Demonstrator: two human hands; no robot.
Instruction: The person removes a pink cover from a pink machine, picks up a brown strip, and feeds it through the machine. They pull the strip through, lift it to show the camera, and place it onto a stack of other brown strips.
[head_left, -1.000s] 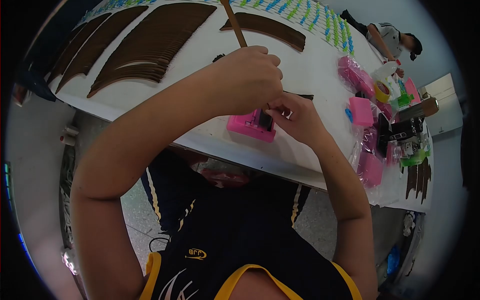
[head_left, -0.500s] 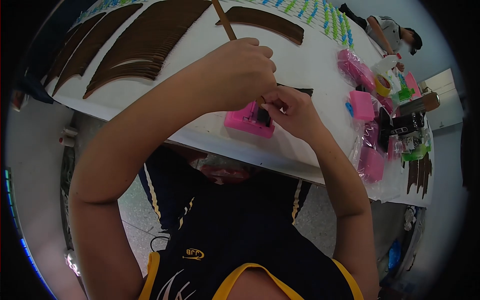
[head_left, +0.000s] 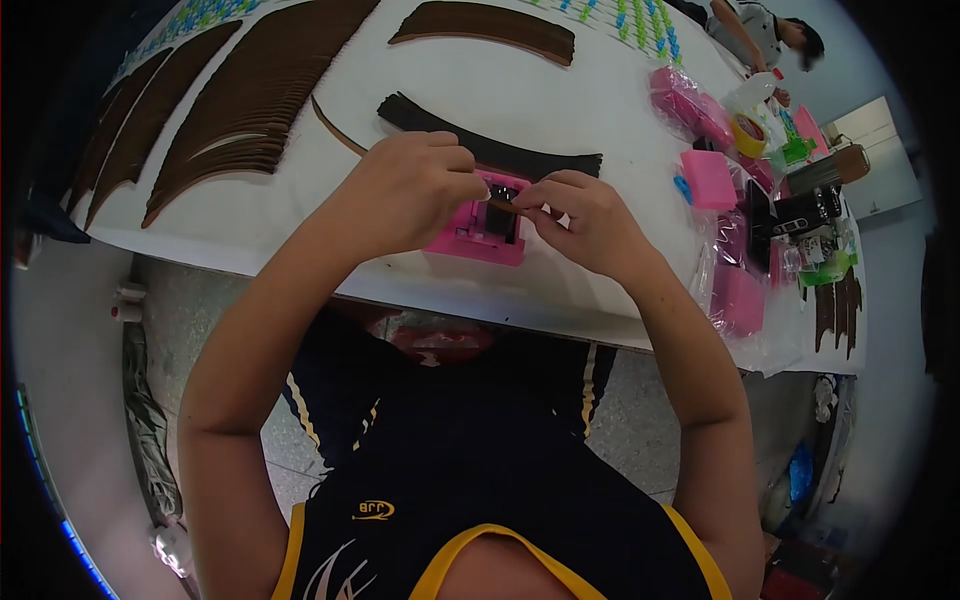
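Note:
My left hand is closed around a thin brown strip, whose long free end sticks out curving to the upper left. My right hand pinches the other end of this strip between thumb and fingertips, close to the left fingers. Just under both hands sits a small pink device with a dark part in its middle; the left hand covers some of it. Right behind the hands lies a curved row of dark strips, partly hidden by the left hand.
Fanned brown strips cover the table's left side, with another brown bundle at the back. To the right are pink blocks, yellow tape, a black cylinder and plastic bags. A person works at the far right.
My left hand has come down and left, and the strip now slants lower across the device. The dark row behind shows more fully. The view has shifted slightly.

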